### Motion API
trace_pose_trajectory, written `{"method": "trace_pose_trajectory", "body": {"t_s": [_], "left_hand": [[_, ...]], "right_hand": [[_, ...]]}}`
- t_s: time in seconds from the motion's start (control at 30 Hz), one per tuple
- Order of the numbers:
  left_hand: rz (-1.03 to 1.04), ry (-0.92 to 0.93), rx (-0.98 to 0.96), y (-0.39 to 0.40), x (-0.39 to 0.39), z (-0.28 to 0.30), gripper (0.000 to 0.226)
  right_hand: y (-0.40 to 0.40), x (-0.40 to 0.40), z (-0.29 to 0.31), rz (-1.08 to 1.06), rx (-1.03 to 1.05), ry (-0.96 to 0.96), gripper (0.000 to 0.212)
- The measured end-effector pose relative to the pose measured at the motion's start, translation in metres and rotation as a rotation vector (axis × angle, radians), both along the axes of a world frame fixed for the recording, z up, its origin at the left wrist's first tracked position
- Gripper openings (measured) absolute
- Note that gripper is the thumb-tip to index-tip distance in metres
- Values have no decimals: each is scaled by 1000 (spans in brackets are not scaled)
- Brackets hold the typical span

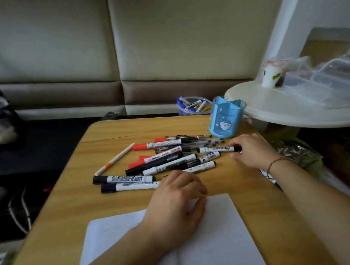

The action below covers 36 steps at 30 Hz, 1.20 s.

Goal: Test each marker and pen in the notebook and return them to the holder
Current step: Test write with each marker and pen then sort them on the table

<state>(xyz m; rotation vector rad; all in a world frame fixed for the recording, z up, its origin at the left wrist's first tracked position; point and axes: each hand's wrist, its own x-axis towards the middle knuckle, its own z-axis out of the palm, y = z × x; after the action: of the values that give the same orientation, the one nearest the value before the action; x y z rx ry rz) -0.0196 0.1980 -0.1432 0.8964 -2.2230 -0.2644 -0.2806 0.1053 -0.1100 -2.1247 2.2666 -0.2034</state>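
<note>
Several markers and pens (167,159) lie in a loose pile on the wooden table (75,190). My right hand (252,150) pinches the black cap end of a white whiteboard marker (215,149) at the pile's right side. My left hand (178,205) rests with curled fingers on the open white notebook (226,231) at the table's near edge and holds nothing that I can see. The blue pen holder (226,117) stands upright at the table's far right, beyond my right hand.
A clear cup with several pens (193,106) stands behind the blue holder. A white round stool top (290,106) with a paper cup (271,75) and plastic containers overhangs the table's right corner. A sofa fills the background.
</note>
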Motion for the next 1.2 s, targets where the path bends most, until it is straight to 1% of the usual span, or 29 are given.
{"method": "trace_pose_trajectory", "body": {"t_s": [0.1, 0.17, 0.23, 0.3, 0.33, 0.4, 0.43, 0.47, 0.5, 0.53, 0.57, 0.63, 0.67, 0.73, 0.8, 0.9, 0.97, 1.03, 1.13, 1.2], "left_hand": [[3, 22, -5, 0, 0, -1, 12], [15, 43, -13, 0, 1, -1, 11], [37, 65, -30, 1, 2, 1, 12], [74, 88, -55, 2, 2, 2, 19], [97, 97, -74, 2, 2, 3, 24], [150, 101, -130, 4, 2, 7, 40], [167, 111, -154, 5, 1, 9, 48], [165, 138, -159, 6, 1, 11, 51], [147, 179, -144, 8, 0, 12, 50], [121, 217, -114, 10, 0, 13, 45], [91, 238, -80, 11, 0, 13, 40], [53, 239, -41, 12, 1, 13, 39], [52, 228, -45, 12, 3, 12, 41], [53, 182, -70, 11, 5, 13, 44], [7, 121, -97, 10, 4, 13, 44], [-57, 96, -161, 9, 1, 10, 32], [-29, 104, -185, 7, 0, 8, 23], [15, 75, -193, 7, -1, 8, 20], [-2, -51, -200, 9, -5, 9, 22], [-53, -90, -171, 12, -6, 11, 26]], "right_hand": [[-3, -1, -2, 11, -72, -38, 25], [2, -1, 5, 27, -129, -93, 20], [13, -2, 15, 28, -228, -137, 19], [33, 0, 22, 12, -355, -175, 17], [46, 2, 23, 1, -399, -232, 15], [74, 11, 23, -23, -389, -441, 11], [88, 19, 23, -33, -339, -619, 9], [101, 30, 23, -35, -265, -867, 11], [112, 41, 24, -25, -179, -1144, 17], [121, 51, 24, -15, -87, -1359, 23], [127, 61, 24, 8, -18, -1497, 27], [132, 75, 20, 83, 46, -1618, 28], [133, 80, 17, 106, 49, -1633, 26], [135, 87, 12, 134, 23, -1595, 18], [139, 91, 8, 174, 12, -1521, 23], [143, 95, 4, 178, 1, -1477, 33], [142, 92, 5, 157, -24, -1509, 30], [141, 86, 5, 140, -86, -1501, 23], [139, 84, 2, 151, -141, -1441, 17], [140, 87, -1, 174, -139, -1444, 20]]}}
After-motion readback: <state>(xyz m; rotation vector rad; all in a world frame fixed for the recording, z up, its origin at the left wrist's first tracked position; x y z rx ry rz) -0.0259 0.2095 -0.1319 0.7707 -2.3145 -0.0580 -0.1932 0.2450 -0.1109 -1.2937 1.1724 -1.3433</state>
